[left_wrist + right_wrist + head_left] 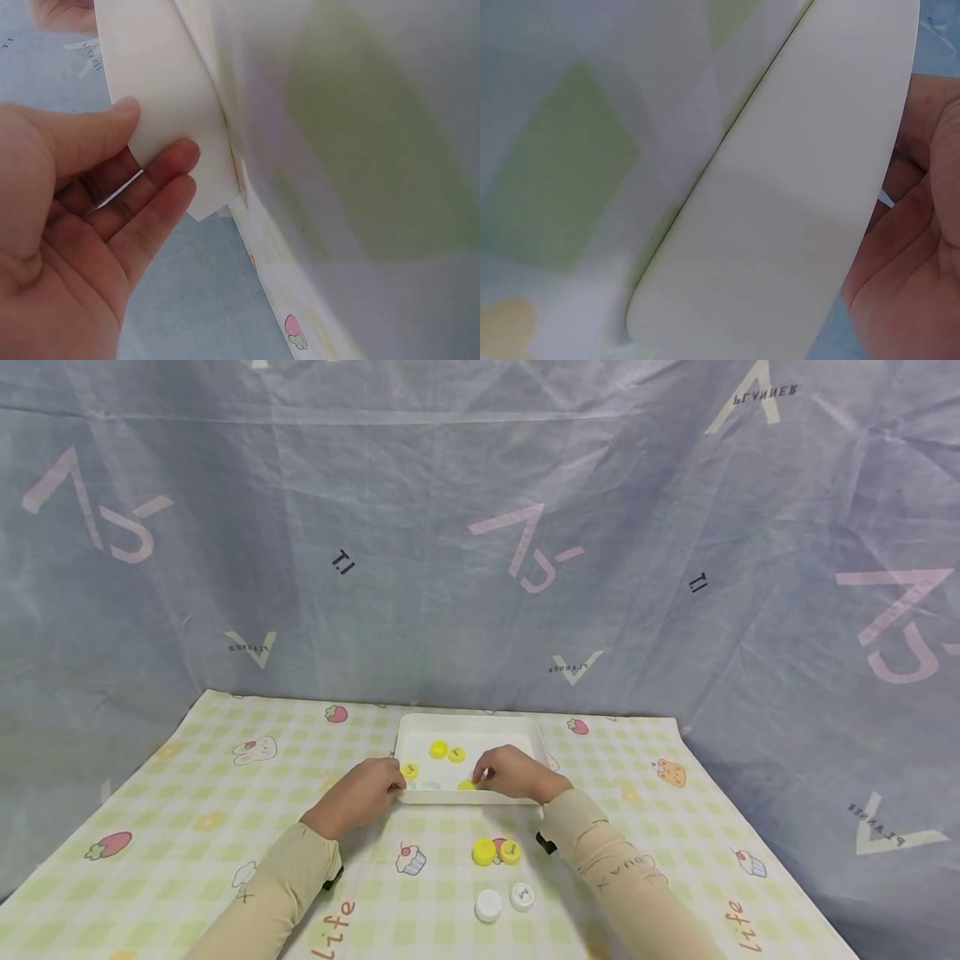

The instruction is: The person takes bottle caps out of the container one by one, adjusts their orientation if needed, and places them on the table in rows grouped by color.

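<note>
A shallow white tray (468, 724) stands on the cloth, holding several yellow bottle caps (438, 749) and a pale, whitish cap (429, 787). My left hand (363, 793) grips the tray's near left corner, the thumb bent over the rim in the left wrist view and other fingers against the side. Inside the near right part of the tray, my right hand (513, 772) has curled fingers right beside a yellow cap (467, 785). The tray wall (765, 210) hides those fingertips in the right wrist view, so I cannot tell whether they pinch the cap.
Before the tray, two yellow caps (484, 852) lie side by side on the checked tablecloth (285, 802). Nearer me are two white caps (489, 906), between the forearms. A grey printed curtain (420, 568) hangs behind the table and along both sides.
</note>
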`<state>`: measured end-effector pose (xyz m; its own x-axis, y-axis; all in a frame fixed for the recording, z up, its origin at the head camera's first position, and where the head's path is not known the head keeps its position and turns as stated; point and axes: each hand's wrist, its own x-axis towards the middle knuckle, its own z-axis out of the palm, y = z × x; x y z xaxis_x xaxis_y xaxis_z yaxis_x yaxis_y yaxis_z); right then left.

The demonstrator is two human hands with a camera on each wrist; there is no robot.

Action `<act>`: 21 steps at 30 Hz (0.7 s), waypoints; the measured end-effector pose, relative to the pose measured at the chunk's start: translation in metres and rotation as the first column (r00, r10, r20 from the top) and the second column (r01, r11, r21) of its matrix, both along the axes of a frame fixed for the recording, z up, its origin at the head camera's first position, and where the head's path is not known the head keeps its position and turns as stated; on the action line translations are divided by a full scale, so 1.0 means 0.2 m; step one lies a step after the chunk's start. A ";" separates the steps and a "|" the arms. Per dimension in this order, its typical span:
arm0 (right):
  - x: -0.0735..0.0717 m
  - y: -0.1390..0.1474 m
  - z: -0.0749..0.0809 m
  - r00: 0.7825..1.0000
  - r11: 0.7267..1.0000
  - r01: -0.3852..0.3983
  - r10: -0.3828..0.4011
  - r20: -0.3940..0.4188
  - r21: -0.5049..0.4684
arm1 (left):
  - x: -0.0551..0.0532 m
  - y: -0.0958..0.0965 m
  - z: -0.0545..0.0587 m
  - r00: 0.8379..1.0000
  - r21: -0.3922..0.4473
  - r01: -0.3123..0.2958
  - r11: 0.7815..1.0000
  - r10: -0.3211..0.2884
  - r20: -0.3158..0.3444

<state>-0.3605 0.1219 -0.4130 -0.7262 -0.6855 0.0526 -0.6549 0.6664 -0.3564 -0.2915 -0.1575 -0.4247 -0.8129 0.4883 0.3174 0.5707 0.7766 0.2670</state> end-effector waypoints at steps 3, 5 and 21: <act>0.00 -0.01 0.00 1.000 1.000 0.008 -0.008 0.016 0.011 | 0.00 0.00 0.00 1.000 0.003 0.001 1.000 -0.001 0.010; 0.00 -0.01 0.00 0.999 1.000 0.024 -0.024 0.034 0.010 | 0.00 0.00 0.00 1.000 0.010 -0.004 1.000 0.003 0.020; -0.02 -0.01 -0.01 0.997 0.998 0.066 -0.067 0.042 0.013 | 0.02 0.01 0.01 1.000 -0.002 -0.019 1.000 0.019 -0.001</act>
